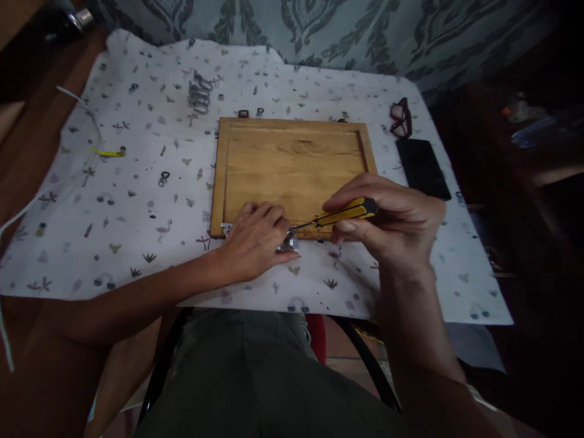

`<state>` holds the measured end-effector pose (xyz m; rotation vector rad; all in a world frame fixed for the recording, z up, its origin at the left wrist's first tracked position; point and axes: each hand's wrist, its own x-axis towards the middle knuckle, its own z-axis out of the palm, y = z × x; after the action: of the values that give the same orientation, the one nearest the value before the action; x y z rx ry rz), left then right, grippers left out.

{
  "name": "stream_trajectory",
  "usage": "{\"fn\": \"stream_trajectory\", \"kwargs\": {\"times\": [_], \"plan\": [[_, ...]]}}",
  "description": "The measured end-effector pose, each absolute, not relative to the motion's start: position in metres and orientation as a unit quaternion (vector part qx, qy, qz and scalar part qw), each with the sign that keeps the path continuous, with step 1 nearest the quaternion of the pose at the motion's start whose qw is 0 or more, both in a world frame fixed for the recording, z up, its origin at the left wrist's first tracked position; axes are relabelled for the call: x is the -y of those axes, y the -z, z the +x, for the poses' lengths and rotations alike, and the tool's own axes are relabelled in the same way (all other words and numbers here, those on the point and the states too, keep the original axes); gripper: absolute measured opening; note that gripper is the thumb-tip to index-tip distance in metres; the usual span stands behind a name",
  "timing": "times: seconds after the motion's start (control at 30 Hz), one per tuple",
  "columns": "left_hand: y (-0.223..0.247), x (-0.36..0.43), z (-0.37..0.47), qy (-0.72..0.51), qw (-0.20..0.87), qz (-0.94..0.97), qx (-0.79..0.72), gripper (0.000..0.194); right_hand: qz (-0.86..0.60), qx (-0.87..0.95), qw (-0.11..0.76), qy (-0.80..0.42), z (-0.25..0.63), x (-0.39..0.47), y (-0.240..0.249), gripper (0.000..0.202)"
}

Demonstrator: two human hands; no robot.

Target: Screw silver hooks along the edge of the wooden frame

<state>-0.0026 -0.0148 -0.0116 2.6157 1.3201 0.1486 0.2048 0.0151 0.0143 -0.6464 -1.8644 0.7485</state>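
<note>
A wooden panel (pixel 292 164) with a raised frame lies flat on the patterned white cloth. Across its near left edge rests my left hand (pixel 258 240), fingers bent together over a metal bracket (pixel 288 243) that sticks out past the edge. My right hand (pixel 392 219) grips a yellow and black screwdriver (pixel 344 213) between thumb and fingers. The screwdriver's tip points left and down at the bracket, beside my left fingertips. Another metal piece (pixel 226 229) shows at the panel's near left corner, partly hidden by my left hand.
Grey metal pieces (pixel 199 93) lie at the back left of the cloth (pixel 155 134). Glasses (pixel 401 118) and a black phone (pixel 423 168) are right of the panel. A yellow strip (pixel 108 152) and a white cable (pixel 27 207) are at the left.
</note>
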Motion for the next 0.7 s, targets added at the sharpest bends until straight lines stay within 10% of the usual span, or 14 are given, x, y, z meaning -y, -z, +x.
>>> {"fn": "stream_trajectory", "kwargs": {"times": [0.7], "plan": [[0.0163,0.0149,-0.0035,-0.073,0.091,0.89,-0.441,0.048,-0.237,0.782,0.535,-0.215,0.2003,-0.022,-0.0081,0.017]]}}
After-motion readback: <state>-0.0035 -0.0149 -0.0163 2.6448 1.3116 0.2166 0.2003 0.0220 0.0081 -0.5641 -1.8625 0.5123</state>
